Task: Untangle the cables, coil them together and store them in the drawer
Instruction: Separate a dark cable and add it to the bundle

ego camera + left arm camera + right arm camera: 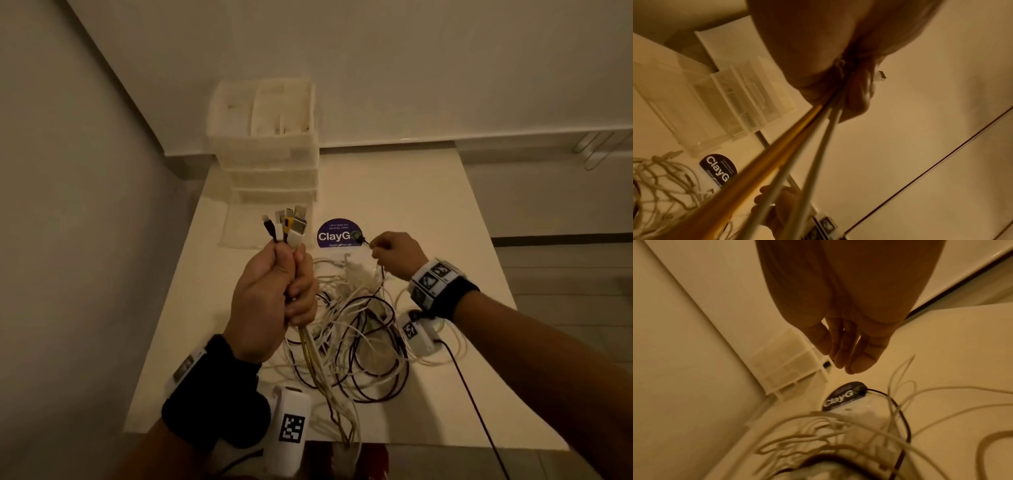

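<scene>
My left hand (274,294) is raised above the table and grips a bundle of cable ends (286,229): black, white and yellow plugs stick up out of the fist. Their cords, a yellow cable (777,146) among them, run down into a tangle of white and dark cables (356,329) on the white table (428,205). My right hand (387,250) hovers at the tangle's far edge, beside a black plug (358,236) lying on a sticker. In the right wrist view its fingers (859,353) point down close together with nothing between them.
A translucent drawer unit (267,137) stands at the table's back left, its bottom drawer (239,226) pulled out toward me. A round purple ClayGo sticker (334,236) lies beside it. A wall runs close along the left. The table's near edge is just below the tangle.
</scene>
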`<state>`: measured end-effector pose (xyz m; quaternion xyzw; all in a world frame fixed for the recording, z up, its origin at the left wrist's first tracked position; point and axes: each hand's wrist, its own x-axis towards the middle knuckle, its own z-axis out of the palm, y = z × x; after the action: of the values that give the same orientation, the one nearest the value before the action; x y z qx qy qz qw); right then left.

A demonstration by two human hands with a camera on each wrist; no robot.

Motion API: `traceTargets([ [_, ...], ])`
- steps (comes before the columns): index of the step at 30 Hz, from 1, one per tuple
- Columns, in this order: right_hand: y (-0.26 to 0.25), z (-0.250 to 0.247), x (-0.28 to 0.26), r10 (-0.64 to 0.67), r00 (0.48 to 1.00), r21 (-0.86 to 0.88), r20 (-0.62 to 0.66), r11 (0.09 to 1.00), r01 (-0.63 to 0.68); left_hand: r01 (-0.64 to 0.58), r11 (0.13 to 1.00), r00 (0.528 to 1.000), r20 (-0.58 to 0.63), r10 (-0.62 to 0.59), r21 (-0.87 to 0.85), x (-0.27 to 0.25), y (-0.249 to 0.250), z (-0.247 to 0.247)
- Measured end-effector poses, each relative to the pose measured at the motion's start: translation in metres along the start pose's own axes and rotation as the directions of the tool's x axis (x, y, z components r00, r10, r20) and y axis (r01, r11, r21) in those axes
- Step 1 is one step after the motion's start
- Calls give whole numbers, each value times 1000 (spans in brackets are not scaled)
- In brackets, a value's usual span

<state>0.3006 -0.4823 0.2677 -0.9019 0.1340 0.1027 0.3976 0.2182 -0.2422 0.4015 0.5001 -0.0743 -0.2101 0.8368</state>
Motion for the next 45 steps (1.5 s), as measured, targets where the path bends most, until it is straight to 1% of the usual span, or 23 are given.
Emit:
traceTargets([
  [3, 7, 13, 48, 102, 995, -249, -14, 963, -103, -1, 1000, 999, -54, 2, 14, 8, -3, -6],
  [5, 9, 23, 63, 159, 987, -344, 11, 928, -145, -3, 1000, 994, -106, 4, 12, 13, -4, -12],
  [8, 19, 37, 74, 214, 976, -416, 48, 892, -176, 6, 1000, 987, -163, -2, 22, 16, -4, -20],
  [14, 38, 46, 82, 198, 980, -455, 32, 875, -162, -4, 997, 980, -199, 18, 71, 26, -6, -28],
  [16, 38, 43, 82, 206, 978, -423, 4, 887, -185, 17, 993, 977, -215, 8, 114, 30, -6, -25],
  [18, 32, 36, 80, 208, 978, -331, -34, 921, -207, 28, 987, 975, -221, 7, 158, 35, -6, -21],
  [20, 21, 23, 69, 163, 985, -160, -53, 972, -169, 25, 983, 975, -222, 17, 182, 40, -7, -19],
  [21, 14, 15, 59, 124, 990, -36, -69, 991, -126, 22, 984, 975, -220, 19, 179, 43, -8, -19],
  [22, 6, 6, 46, 91, 992, 114, -89, 990, -81, 18, 984, 976, -216, 20, 175, 47, -9, -20],
  [23, -3, -1, 30, 69, 992, 276, -104, 960, -38, 16, 984, 978, -208, 21, 179, 50, -10, -19],
  [25, -20, -12, -5, 36, 993, 528, -114, 849, 30, 12, 978, 983, -181, 26, 207, 55, -12, -16],
  [27, -38, -18, -38, -11, 988, 639, -154, 762, 108, 8, 965, 988, -150, 32, 260, 58, -14, -9],
  [28, -46, -19, -51, -35, 983, 660, -182, 737, 148, 18, 958, 988, -153, 27, 288, 61, -17, -6],
  [30, -66, -21, -72, -96, 958, 649, -271, 716, 256, 26, 943, 986, -163, 30, 331, 64, -18, 0],
  [32, -87, -24, -87, -161, 925, 609, -344, 712, 350, -8, 923, 989, -134, 64, 386, 67, -16, 6],
  [33, -98, -25, -94, -193, 914, 585, -357, 717, 379, -33, 910, 990, -110, 87, 413, 68, -14, 8],
  [37, -127, -23, -125, -318, 890, 460, -327, 769, 444, -137, 881, 985, -29, 168, 452, 62, 0, 24],
  [40, -130, -13, -142, -331, 862, 334, -385, 820, 464, -174, 872, 980, -2, 197, 458, 55, 0, 29],
  [42, -133, -8, -150, -328, 840, 301, -431, 826, 477, -180, 856, 979, 8, 202, 485, 50, 1, 29],
  [45, -136, -2, -160, -331, 818, 293, -471, 816, 499, -185, 873, 978, -1, 208, 451, 43, 11, 30],
])
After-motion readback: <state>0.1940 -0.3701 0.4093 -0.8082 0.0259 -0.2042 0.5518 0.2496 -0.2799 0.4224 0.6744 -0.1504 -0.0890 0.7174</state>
